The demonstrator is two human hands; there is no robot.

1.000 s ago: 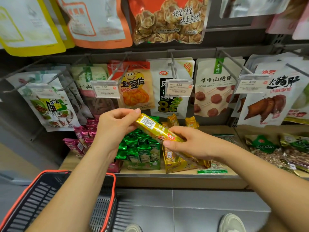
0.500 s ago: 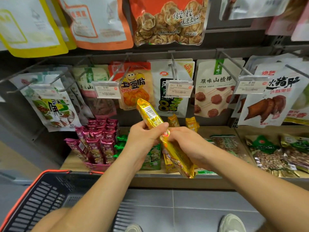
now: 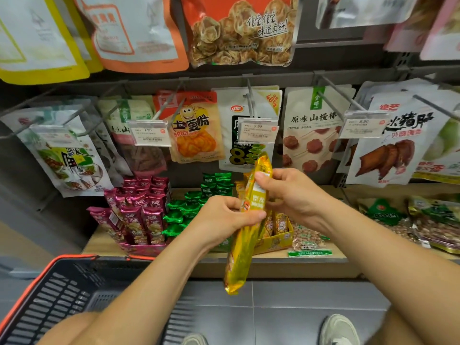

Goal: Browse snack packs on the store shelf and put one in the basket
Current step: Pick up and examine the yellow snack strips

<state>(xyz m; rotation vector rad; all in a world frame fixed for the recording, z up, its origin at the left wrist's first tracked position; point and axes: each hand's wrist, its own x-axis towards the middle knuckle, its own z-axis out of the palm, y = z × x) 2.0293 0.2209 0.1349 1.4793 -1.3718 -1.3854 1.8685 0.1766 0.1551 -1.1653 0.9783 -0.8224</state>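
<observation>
Rotated nearly upright, the yellow snack pack (image 3: 240,257) looked light, floppy and slick; left hand (image 3: 224,217) pinched mid-body, right hand (image 3: 296,192) its top, both sensible holds.

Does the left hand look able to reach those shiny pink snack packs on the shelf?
Probably, but it is busy: the left hand grips the long yellow foil snack pack, shared with the right hand. The shiny pink snack packs stand just to its left, with nothing between.
</observation>
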